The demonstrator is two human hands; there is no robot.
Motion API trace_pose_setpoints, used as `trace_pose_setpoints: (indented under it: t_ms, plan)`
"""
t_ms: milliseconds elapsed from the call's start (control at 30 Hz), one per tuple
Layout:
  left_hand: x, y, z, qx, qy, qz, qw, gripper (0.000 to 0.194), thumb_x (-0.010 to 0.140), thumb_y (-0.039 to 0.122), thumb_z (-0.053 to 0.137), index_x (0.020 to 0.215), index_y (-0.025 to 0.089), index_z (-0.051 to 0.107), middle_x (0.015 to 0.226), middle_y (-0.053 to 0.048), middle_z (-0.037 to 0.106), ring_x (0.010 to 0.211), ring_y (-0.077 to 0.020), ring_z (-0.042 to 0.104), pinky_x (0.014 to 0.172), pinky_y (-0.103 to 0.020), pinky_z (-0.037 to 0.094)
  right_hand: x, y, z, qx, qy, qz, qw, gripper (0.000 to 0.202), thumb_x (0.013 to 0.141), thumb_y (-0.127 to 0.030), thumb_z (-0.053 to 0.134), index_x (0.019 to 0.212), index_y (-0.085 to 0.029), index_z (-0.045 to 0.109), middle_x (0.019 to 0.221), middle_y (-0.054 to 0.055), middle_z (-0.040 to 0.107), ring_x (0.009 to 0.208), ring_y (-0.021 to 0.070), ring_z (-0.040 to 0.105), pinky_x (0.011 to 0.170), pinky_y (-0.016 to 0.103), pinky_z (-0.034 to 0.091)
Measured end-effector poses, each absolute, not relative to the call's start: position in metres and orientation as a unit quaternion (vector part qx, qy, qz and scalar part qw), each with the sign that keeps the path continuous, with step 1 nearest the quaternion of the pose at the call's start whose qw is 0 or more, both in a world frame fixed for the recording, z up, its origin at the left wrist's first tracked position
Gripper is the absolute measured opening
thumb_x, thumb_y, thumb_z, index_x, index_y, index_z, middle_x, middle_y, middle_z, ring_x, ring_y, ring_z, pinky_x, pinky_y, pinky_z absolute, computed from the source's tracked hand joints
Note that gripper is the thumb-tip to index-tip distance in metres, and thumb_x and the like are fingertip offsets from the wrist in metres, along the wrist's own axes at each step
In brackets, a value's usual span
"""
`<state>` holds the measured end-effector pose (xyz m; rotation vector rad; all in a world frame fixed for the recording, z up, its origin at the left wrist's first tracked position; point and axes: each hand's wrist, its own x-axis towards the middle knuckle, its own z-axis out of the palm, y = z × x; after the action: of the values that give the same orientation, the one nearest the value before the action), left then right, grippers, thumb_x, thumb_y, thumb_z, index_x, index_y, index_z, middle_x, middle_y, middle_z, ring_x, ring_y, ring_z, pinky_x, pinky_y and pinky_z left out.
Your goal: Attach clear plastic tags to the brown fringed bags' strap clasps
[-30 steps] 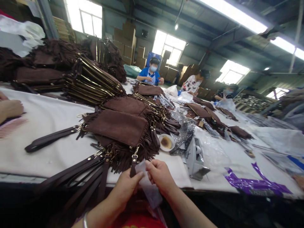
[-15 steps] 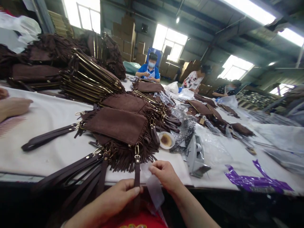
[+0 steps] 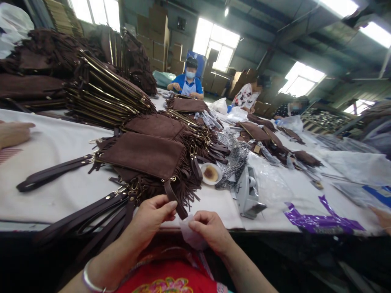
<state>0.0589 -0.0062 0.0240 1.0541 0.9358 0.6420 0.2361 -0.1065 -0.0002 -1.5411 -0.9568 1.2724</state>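
My left hand [image 3: 157,211] pinches a dark brown wrist strap [image 3: 174,199] between thumb and fingers. The strap hangs by a gold clasp from a brown fringed suede pouch [image 3: 142,154], top of a small pile, and its free end points toward my right hand [image 3: 209,232]. That hand is closed on a thin, translucent whitish sheet [image 3: 190,234], held just below the strap's end. Whether sheet and strap touch, I cannot tell. Several more straps [image 3: 104,211] hang over the table edge beside my left forearm.
A small white dish [image 3: 210,173] with brown residue and a grey tape dispenser [image 3: 249,193] stand to the right. Beyond lies purple plastic [image 3: 324,217]. Stacked pouches [image 3: 106,93] rise at the back left. Other people's hands show at the left [image 3: 15,133] and right [image 3: 381,217] edges.
My left hand has risen along the strap, which now slants right instead of hanging straight. The sheet has been drawn up and bunched near the strap's end. Another person's hand appears at the right edge.
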Motion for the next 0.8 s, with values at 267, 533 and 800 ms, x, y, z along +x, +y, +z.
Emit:
trace_pose_setpoints:
  t_ms: [267,533,800]
  plan:
    - [0.058,-0.007,0.022,0.487,0.415,0.304,0.706,0.027,0.071,0.041,0.073,0.076,0.014,0.07,0.066,-0.002,0.062,0.063,-0.0142,0.054,0.062,-0.024,0.047,0.234,-0.108,-0.002,-0.616,-0.394,0.517,0.445,0.024,0.073,-0.033,0.071,0.063,-0.013,0.062,0.056,-0.003,0.051,0.055,0.009,0.041,0.053,0.021,0.031]
    - [0.053,-0.013,0.016,0.486,0.409,0.271,0.724,0.029,0.073,0.042,0.072,0.078,0.014,0.069,0.064,-0.002,0.061,0.059,-0.0128,0.052,0.057,-0.022,0.042,0.232,-0.109,-0.007,-0.623,-0.368,0.519,0.456,0.026,0.072,-0.035,0.073,0.067,-0.012,0.065,0.058,-0.001,0.056,0.054,0.0086,0.043,0.052,0.021,0.031]
    - [0.053,-0.018,0.014,0.453,0.414,0.269,0.743,0.027,0.07,0.039,0.075,0.078,0.014,0.07,0.064,-0.002,0.062,0.059,-0.0139,0.055,0.059,-0.024,0.045,0.225,-0.11,0.001,-0.595,-0.356,0.549,0.467,0.027,0.072,-0.038,0.074,0.08,-0.012,0.072,0.072,0.003,0.068,0.061,0.0121,0.054,0.059,0.023,0.04]
